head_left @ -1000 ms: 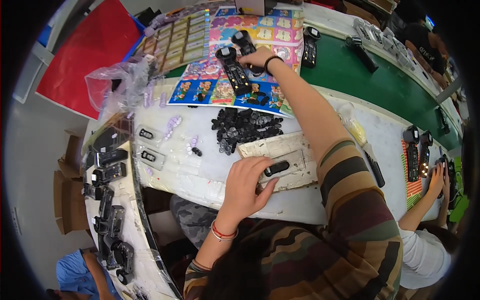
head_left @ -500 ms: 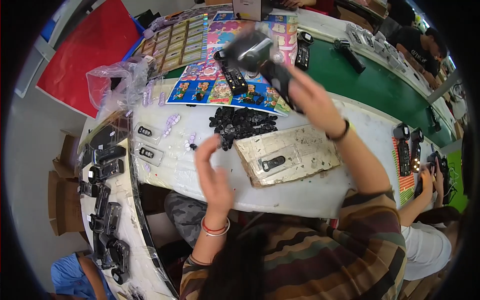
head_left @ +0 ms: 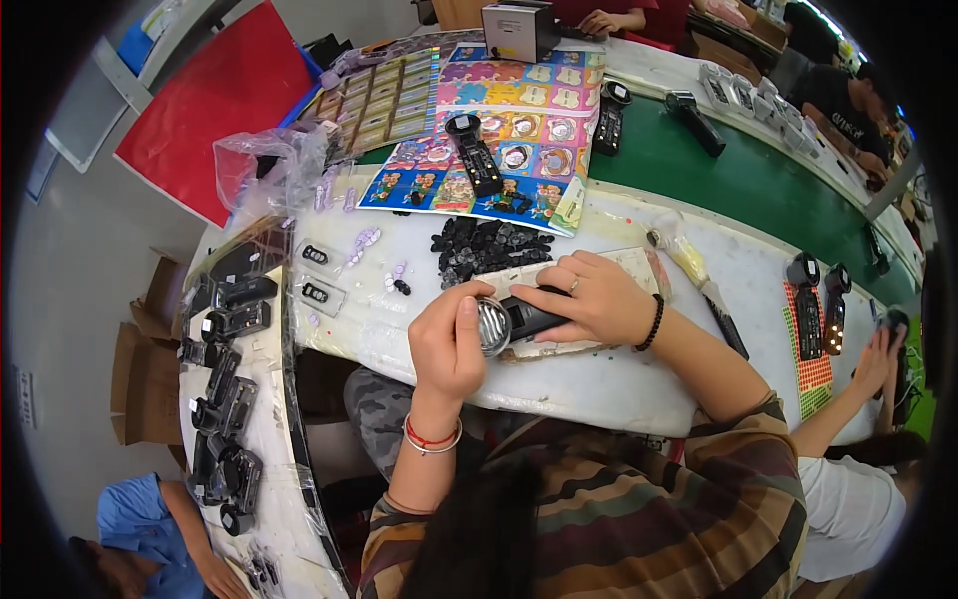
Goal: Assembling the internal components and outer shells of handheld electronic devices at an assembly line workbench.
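Note:
A black handheld device (head_left: 530, 318) with a round, clear, ribbed head like a flashlight's lies between my two hands, just over a worn wooden board (head_left: 639, 265). My left hand (head_left: 449, 344) is closed around the round head end. With its fingers pressed on the black body, my right hand (head_left: 604, 304) grips the other end. Beyond the board spreads a heap of small black parts (head_left: 484, 245). Left of the heap are clear templates (head_left: 321, 296) with black inserts, and small lilac pieces (head_left: 364, 243). My hands hide most of the board's top.
Behind the heap, another black device (head_left: 473, 158) lies on colourful printed sheets (head_left: 539, 100). A yellow-handled brush (head_left: 687, 260) rests to the right. Several black devices (head_left: 230, 379) crowd the left table. A co-worker's hands (head_left: 878, 359) are at the far right.
My right hand came down from over the printed sheets with the black device to the board. My left hand moved right and closed on its round head.

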Available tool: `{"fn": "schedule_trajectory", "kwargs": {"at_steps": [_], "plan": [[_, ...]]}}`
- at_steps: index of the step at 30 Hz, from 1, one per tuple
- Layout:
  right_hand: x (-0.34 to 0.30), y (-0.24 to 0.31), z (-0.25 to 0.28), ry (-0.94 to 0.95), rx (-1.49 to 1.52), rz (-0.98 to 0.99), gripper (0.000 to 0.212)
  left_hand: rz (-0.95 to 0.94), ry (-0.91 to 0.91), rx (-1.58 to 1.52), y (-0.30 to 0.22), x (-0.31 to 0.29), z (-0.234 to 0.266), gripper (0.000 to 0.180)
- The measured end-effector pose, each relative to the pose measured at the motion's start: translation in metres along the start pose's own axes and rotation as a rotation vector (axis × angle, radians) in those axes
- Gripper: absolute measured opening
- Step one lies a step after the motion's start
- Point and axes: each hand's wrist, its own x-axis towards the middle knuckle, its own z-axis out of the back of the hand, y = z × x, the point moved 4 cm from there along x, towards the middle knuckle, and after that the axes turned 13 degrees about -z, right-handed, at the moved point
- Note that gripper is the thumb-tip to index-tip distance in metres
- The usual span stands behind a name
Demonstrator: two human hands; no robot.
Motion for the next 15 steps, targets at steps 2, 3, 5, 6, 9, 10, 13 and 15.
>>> {"fn": "schedule_trajectory", "kwargs": {"at_steps": [2,3,5,6,9,10,13,15], "plan": [[-0.003,0.0,-0.002,0.001,0.003,-0.011,0.057,0.051,-0.021,-0.053,0.002,-0.005,-0.002,0.033],[-0.003,0.0,-0.004,-0.003,0.008,-0.006,0.057,0.049,-0.015,-0.054,0.003,-0.007,-0.003,0.033],[-0.004,0.0,-0.007,-0.007,0.014,-0.005,0.057,0.091,-0.036,-0.088,0.009,-0.012,-0.003,0.032],[-0.005,0.0,-0.009,-0.003,0.023,-0.005,0.058,0.091,-0.034,-0.089,0.01,-0.013,-0.004,0.032],[-0.006,0.001,-0.017,0.013,0.03,-0.016,0.058,0.157,-0.026,-0.116,0.019,-0.018,-0.005,0.031],[-0.005,0.001,-0.019,0.024,0.029,-0.025,0.059,0.135,-0.062,-0.138,0.022,-0.019,-0.004,0.028],[0.001,0.002,-0.02,0.121,0.029,-0.089,0.058,0.155,-0.084,-0.171,0.028,-0.017,-0.002,0.024],[0.006,0.003,-0.019,0.19,0.02,-0.116,0.057,0.29,-0.029,-0.203,0.041,-0.019,-0.002,0.024]]}}
